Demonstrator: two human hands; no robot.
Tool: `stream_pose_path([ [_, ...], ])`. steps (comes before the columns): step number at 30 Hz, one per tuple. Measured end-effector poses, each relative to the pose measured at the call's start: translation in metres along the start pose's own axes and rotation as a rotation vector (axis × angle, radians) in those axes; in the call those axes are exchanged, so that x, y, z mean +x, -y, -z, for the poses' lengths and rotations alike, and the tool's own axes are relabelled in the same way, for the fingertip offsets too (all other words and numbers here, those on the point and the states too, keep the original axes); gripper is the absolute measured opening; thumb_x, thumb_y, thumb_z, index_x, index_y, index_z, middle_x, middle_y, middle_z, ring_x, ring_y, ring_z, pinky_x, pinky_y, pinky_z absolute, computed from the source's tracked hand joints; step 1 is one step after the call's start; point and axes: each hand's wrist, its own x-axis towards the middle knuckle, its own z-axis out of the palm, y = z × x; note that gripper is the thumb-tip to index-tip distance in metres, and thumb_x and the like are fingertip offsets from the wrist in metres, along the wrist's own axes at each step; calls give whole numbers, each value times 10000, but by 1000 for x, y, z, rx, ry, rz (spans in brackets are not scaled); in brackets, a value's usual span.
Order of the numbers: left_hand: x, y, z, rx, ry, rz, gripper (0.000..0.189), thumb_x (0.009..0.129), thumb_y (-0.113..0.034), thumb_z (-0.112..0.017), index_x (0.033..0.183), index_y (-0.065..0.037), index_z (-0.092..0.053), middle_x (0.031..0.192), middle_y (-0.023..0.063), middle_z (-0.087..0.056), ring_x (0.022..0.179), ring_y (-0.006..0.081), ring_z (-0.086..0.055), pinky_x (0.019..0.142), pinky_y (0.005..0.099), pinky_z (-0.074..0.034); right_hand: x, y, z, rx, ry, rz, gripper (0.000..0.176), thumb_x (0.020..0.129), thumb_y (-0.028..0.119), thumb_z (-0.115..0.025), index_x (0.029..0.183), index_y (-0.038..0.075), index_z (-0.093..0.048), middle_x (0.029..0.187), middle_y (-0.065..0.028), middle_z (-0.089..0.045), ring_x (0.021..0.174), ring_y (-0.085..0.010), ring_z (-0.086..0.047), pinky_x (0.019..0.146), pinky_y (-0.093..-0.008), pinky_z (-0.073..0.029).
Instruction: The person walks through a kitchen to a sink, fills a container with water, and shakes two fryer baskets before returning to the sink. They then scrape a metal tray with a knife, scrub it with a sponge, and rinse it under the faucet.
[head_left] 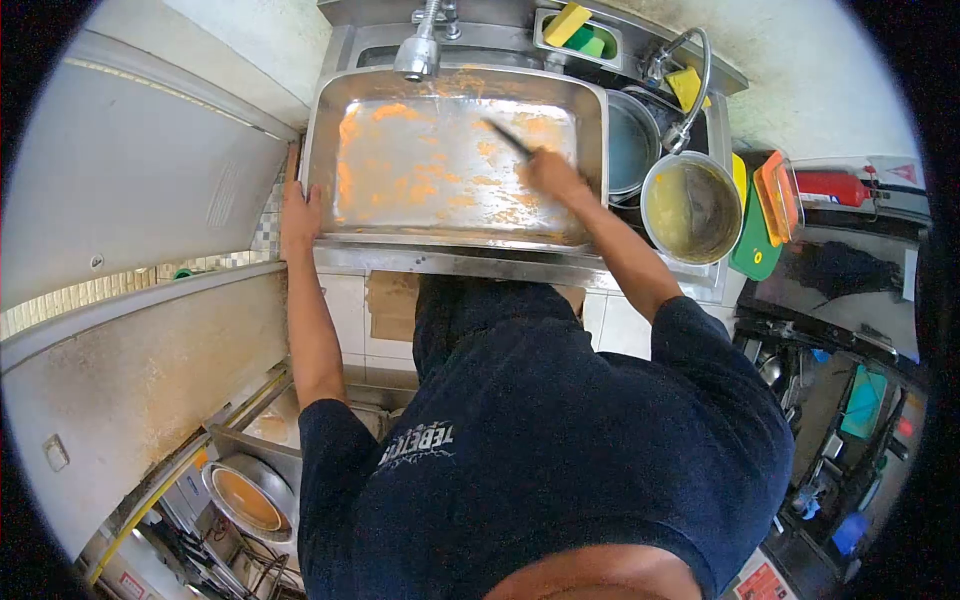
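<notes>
A large rectangular steel pan (455, 236) rests across the sink, its inside smeared with orange residue. My left hand (300, 218) is closed on the pan's left rim, the thumb on the inner side. Over the right part of the pan, my right hand (555, 176) is closed around a dark, narrow tool (508, 137) that points toward the far left. Motion blurs this hand, and I cannot make out the tool's exact kind. Above the pan's far edge hangs a metal spray faucet (416, 58).
Right of the pan stand a pot with cloudy water (628, 145) and a pot with yellowish residue (690, 215). A curved faucet (703, 80) rises behind them. Sponges (567, 25) sit in a steel container at the back. A fire extinguisher (830, 187) is far right.
</notes>
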Motion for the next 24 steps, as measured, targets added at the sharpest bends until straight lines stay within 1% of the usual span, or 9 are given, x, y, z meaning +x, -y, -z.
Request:
stream_pose_path([
  [2,-2,0,-3,16,-53,-58,372,843,-318,-470,1003,18,-475,972,269,-544,907,428,-522,754,467,-412,-19,24,-13,-22,141,104,259,821,218,-409,893,-8,-514,781,-274,-579,752,-395,-577,680,-488,-449],
  [4,4,0,-1,39,-105,-112,360,841,-300,-480,1002,21,-478,964,271,-545,903,430,-521,748,465,-412,-19,28,-6,-1,114,-69,280,837,226,-385,918,-20,-491,810,-295,-569,777,-402,-572,696,-479,-450],
  [6,1,0,-1,-24,-25,-9,343,835,-281,-496,973,32,-481,935,272,-552,890,433,-523,740,464,-413,-21,29,21,54,-93,-242,391,830,349,-465,943,-25,-489,889,-278,-568,825,-406,-571,698,-474,-461],
  [8,-4,2,0,-2,-24,-9,397,831,-310,-507,1007,44,-489,945,275,-556,908,418,-529,754,443,-417,-21,26,8,108,2,-298,470,802,431,-505,965,-9,-486,910,-258,-572,865,-398,-563,702,-463,-462],
  [11,11,4,-2,-37,-34,-36,444,827,-339,-519,1040,50,-499,953,277,-561,925,404,-536,767,419,-422,-28,23,7,93,97,-314,457,806,418,-504,971,-7,-483,892,-255,-575,863,-399,-563,718,-464,-455],
  [14,4,8,-6,-62,-60,-55,424,827,-342,-520,1012,40,-505,926,275,-564,903,406,-542,748,422,-423,-32,15,-11,59,102,-171,370,841,331,-448,961,-17,-486,863,-270,-576,818,-407,-570,733,-474,-444],
  [18,6,8,-6,-10,-43,-42,413,828,-348,-518,984,34,-509,884,273,-567,862,418,-544,723,431,-422,-38,22,12,48,-62,-157,324,839,205,-381,1017,-57,-446,766,-275,-582,728,-395,-584,634,-476,-459],
  [21,6,9,-10,-110,-202,-216,386,829,-346,-518,927,28,-506,848,275,-563,821,432,-540,693,444,-418,-52,35,4,110,47,-79,320,823,198,-410,1031,-35,-474,766,-283,-578,747,-399,-581,668,-486,-449],
  [24,9,13,-11,-10,-116,-107,391,829,-351,-515,927,27,-507,857,272,-565,828,436,-535,694,447,-419,-44,32,18,72,161,-153,329,816,213,-436,1046,-18,-482,830,-279,-578,817,-393,-572,726,-475,-442],
])
